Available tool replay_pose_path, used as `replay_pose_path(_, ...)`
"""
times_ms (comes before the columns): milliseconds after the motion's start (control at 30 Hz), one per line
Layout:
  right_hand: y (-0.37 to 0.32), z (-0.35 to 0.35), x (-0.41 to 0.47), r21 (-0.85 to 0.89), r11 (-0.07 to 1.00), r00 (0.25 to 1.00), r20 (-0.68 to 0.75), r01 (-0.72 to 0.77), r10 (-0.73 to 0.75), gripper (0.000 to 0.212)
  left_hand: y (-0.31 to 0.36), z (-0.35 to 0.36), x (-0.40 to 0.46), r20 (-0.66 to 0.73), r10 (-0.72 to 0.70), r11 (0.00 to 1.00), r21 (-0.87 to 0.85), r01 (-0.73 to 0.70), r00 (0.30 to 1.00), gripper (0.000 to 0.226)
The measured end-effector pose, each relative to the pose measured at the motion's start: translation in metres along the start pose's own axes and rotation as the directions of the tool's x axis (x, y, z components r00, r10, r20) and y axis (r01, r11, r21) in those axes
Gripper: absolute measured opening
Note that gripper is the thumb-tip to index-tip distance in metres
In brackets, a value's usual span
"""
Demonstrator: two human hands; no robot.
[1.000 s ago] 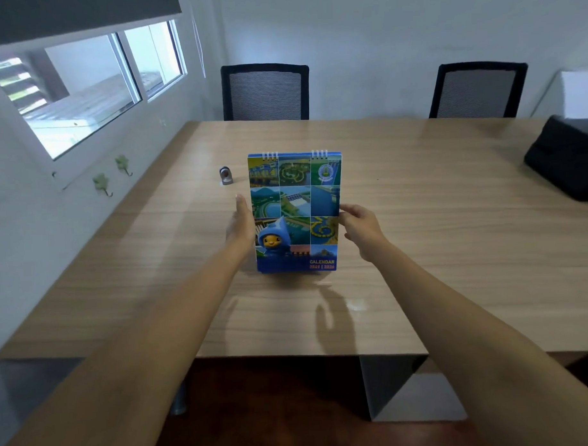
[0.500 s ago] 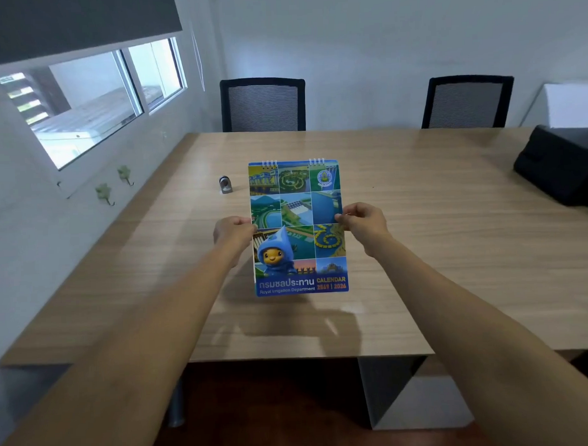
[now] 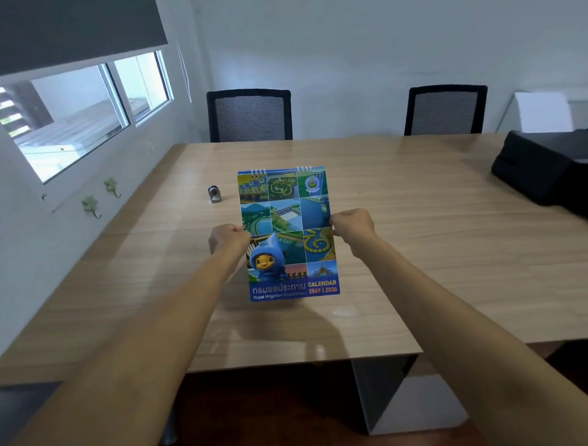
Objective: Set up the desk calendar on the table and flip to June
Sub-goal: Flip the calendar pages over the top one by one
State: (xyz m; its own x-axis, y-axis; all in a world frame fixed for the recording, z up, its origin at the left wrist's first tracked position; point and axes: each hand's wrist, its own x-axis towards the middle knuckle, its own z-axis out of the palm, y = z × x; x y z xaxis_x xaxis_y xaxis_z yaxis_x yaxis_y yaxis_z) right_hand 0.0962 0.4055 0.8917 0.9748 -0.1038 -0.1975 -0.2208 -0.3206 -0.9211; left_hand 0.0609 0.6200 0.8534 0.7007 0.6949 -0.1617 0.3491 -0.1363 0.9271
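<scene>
1. Head view shows a calendar point(image 3: 288, 234) held up in the air above the near middle of a wooden table point(image 3: 403, 239), its cover facing the camera.
2. Left hand point(image 3: 229, 237) is closed on the calendar's left edge, about halfway down its height.
3. Right hand point(image 3: 352, 224) is closed on the right edge at much the same height, so both hands pinch the calendar between them.
4. Cover is uppermost: a grid of blue and green pictures, a blue cartoon figure at the lower left, and the word CALENDAR at the lower right.
5. Wire binding runs along the calendar's top edge, on the far side from the person.
6. Calendar's shadow lies on the table just below its bottom edge.
7. Small grey object point(image 3: 214, 194) stands on the table to the left of the calendar, apart from it.
8. Black printer point(image 3: 547, 167) sits at the right edge of the table, well apart from the hands.
9. Two black chairs point(image 3: 250, 115) stand at the far side of the table.
</scene>
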Motion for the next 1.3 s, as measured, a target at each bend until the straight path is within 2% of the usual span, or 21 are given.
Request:
replay_pose_path(67, -0.003, -0.001, 0.001, 0.058, 0.997, 0.998, 0.047, -0.048, 0.045, 0.037, 0.001, 0.000, -0.001, 0.045, 0.024, 0.999, 0.029, -0.025, 0.999, 0.016)
replay_pose_path(200, -0.008, -0.007, 0.002, 0.162, 0.975, 0.975, 0.182, -0.155, 0.125, 0.021, 0.014, -0.004, -0.008, 0.108, 0.077, 0.989, 0.119, -0.090, 0.991, 0.037)
replay_pose_path(267, -0.010, -0.014, 0.004, 0.192, 0.966, 0.967, 0.223, -0.171, 0.127, 0.024, 0.026, -0.012, -0.010, 0.096, 0.100, 0.975, 0.190, -0.117, 0.990, 0.044)
replay_pose_path(333, -0.014, -0.024, 0.004, 0.224, 0.961, 0.963, 0.247, -0.160, 0.103, 0.025, 0.042, -0.025, -0.011, 0.104, 0.104, 0.979, 0.165, -0.120, 0.989, 0.044)
replay_pose_path(500, -0.033, -0.043, 0.000, 0.406, 0.913, 0.960, 0.266, -0.032, -0.085, 0.033, 0.084, -0.055, -0.018, 0.276, 0.099, 0.991, -0.113, -0.070, 0.956, 0.060)
replay_pose_path(600, -0.050, -0.045, -0.003, 0.559, 0.825, 0.934, 0.245, 0.083, -0.261, 0.042, 0.103, -0.059, -0.021, 0.298, 0.170, 0.964, -0.246, -0.096, 0.939, 0.069)
replay_pose_path(667, -0.063, -0.040, -0.008, 0.555, 0.814, 0.907, 0.234, 0.170, -0.349, 0.050, 0.110, -0.055, -0.020, 0.273, 0.214, 0.959, -0.243, -0.148, 0.938, 0.065)
replay_pose_path(733, -0.072, -0.032, -0.010, 0.430, 0.843, 0.856, 0.246, 0.324, -0.455, 0.056, 0.115, -0.047, -0.021, 0.254, 0.332, 0.943, -0.125, -0.309, 0.908, 0.060)
replay_pose_path(767, -0.074, -0.026, -0.010, 0.317, 0.848, 0.820, 0.263, 0.425, -0.509, 0.059, 0.116, -0.044, -0.021, 0.252, 0.411, 0.905, 0.000, -0.425, 0.876, 0.059)
replay_pose_path(833, -0.076, -0.015, -0.004, 0.038, 0.804, 0.754, 0.322, 0.593, -0.572, 0.064, 0.116, -0.041, -0.017, 0.303, 0.525, 0.746, 0.286, -0.601, 0.795, 0.062)
replay_pose_path(900, -0.071, -0.003, 0.012, -0.232, 0.710, 0.731, 0.401, 0.665, -0.553, 0.071, 0.113, -0.038, -0.009, 0.365, 0.488, 0.605, 0.513, -0.609, 0.793, 0.065)
replay_pose_path(1000, -0.064, 0.011, 0.034, -0.566, 0.555, 0.792, 0.426, 0.610, -0.438, 0.075, 0.107, -0.034, 0.003, 0.392, 0.468, 0.441, 0.673, -0.594, 0.792, 0.066)
replay_pose_path(1067, -0.060, 0.015, 0.043, -0.651, 0.492, 0.815, 0.425, 0.578, -0.394, 0.072, 0.102, -0.030, 0.014, 0.413, 0.486, 0.335, 0.726, -0.600, 0.770, 0.069)
replay_pose_path(1167, -0.058, 0.019, 0.047, -0.692, 0.436, 0.810, 0.412, 0.576, -0.417, 0.074, 0.098, -0.020, 0.025, 0.458, 0.461, 0.239, 0.761, -0.604, 0.760, 0.070)
replay_pose_path(1233, -0.056, 0.024, 0.052, -0.710, 0.416, 0.811, 0.396, 0.568, -0.431, 0.076, 0.094, -0.011, 0.027, 0.478, 0.424, 0.231, 0.764, -0.602, 0.769, 0.071)
replay_pose_path(1300, -0.053, 0.028, 0.058, -0.721, 0.409, 0.813, 0.381, 0.560, -0.441, 0.077, 0.090, -0.004, 0.029, 0.470, 0.421, 0.289, 0.741, -0.606, 0.776, 0.072)
